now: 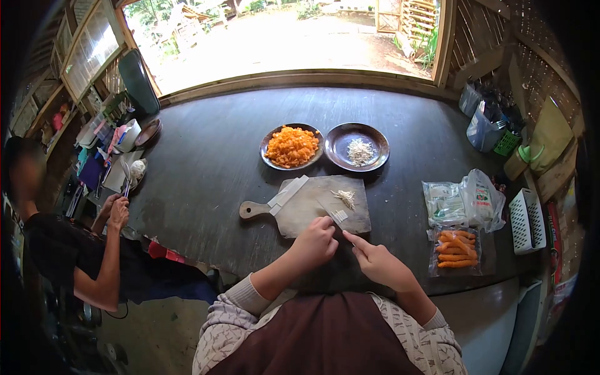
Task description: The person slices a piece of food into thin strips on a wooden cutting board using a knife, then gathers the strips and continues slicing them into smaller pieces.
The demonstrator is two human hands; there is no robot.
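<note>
On the wooden cutting board (300, 219) lie long flat white strips (289, 195), a small heap of thin white slivers (343, 199) and a few short white pieces (339, 215). My left hand (315, 241) is closed at the board's near edge, its fingertips beside the short pieces; what it pinches is hidden. My right hand (378, 261) grips a knife (332, 214), index finger stretched toward the blade, which reaches over the board. Behind the board stand a plate of chopped orange carrot (292, 147) and a brown plate (336, 150) bearing white bits (360, 152).
Bagged carrots (457, 249), plastic packets (464, 200) and a white basket (527, 222) sit at the right. A container of cutlery (485, 128) stands farther back. To the left, another person (81, 250) holds a metal utensil (127, 178) near a crowded counter.
</note>
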